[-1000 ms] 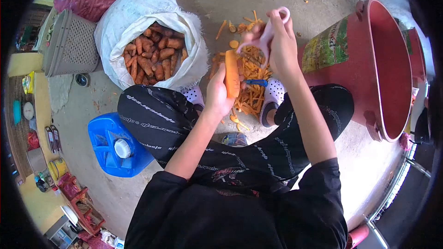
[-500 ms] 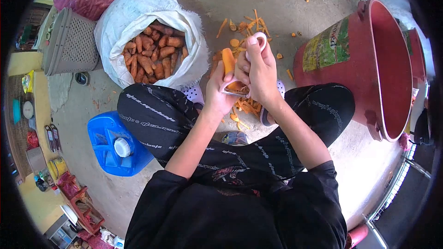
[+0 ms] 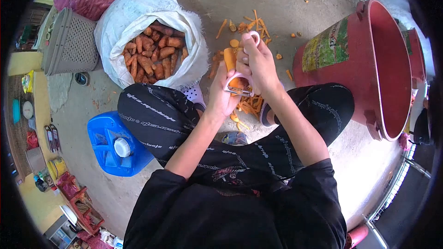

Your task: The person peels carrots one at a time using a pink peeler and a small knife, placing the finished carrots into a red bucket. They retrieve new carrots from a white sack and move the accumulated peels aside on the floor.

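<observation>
Carrot [image 3: 229, 59], upright over the peelings [image 3: 251, 106] on the floor with the left hand [image 3: 220, 97] fingers clenched round its base, meets the pink peeler [image 3: 237, 83] again, the right hand [image 3: 259, 64] gripping it having dropped from its raised flick: another stroke seems under way.

**Both hands joined ahead of the knees**

The left hand [image 3: 220, 96] curls closed in a grip. The right hand [image 3: 259, 64] lies just beyond, touching it, with its fingers clenched. Both bare forearms reach forward and converge at the wrists.
</observation>
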`<state>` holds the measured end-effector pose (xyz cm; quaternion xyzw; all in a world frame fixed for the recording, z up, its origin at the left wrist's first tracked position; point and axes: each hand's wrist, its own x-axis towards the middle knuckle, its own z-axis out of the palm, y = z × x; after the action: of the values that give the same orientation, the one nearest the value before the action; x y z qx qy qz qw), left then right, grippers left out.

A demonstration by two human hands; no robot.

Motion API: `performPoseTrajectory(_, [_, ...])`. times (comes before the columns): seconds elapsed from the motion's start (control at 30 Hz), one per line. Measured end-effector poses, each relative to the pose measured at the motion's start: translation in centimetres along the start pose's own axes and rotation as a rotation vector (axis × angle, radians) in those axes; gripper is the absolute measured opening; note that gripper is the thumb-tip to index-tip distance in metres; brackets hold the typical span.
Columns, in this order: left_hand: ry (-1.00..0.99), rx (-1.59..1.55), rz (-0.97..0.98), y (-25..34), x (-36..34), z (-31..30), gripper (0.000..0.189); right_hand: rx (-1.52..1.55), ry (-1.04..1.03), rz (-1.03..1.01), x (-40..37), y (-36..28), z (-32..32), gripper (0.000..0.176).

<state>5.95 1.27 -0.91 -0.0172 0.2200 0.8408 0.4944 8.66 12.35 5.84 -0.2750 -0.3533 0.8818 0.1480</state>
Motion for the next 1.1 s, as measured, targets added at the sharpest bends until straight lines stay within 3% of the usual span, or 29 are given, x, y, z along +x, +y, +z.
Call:
performPoseTrajectory(0.1, [-0.029,-0.023,0.012,0.2,0.3,-0.4,0.035,0.063,0.099,0.024,0.7,0.6,-0.3,0.019])
performPoseTrajectory(0.17, [0.068,0.059,0.028,0.3,0.1,0.6,0.024,0.042,0.108,-0.001,1.0,0.9,-0.5,0.018])
performPoseTrajectory(0.27, [0.107,0.126,0.017,0.1,-0.4,1.7,0.026,-0.052,-0.068,0.048,0.7,0.1,-0.3,0.019])
performPoseTrajectory(0.4, [0.045,0.114,-0.054,0.3,-0.1,0.6,0.031,0.05,-0.003,0.077,1.3,-0.1,-0.4,0.018])
performPoseTrajectory(0.6, [0.03,0.157,-0.034,-1.2,-0.9,1.9,0.03,-0.085,0.049,-0.089,2.5,-1.3,-0.7,0.019])
performPoseTrajectory(0.83, [0.203,0.458,-0.02,-1.3,-0.2,-0.1,0.031,-0.065,0.055,-0.069,6.0,-0.8,-2.6,0.018])
performPoseTrajectory(0.93, [0.18,0.44,-0.017,-1.4,0.2,-1.0,0.033,-0.133,0.179,-0.133,8.3,-0.9,-2.7,0.02])
performPoseTrajectory(1.03, [0.155,0.434,-0.164,-1.7,-1.6,1.1,0.037,-0.133,0.209,-0.266,12.2,-1.9,-5.5,0.02])
performPoseTrajectory(1.1, [0.106,0.288,-0.184,-1.4,-1.1,0.8,0.041,-0.233,0.238,-0.326,12.7,-2.5,-6.6,0.021])
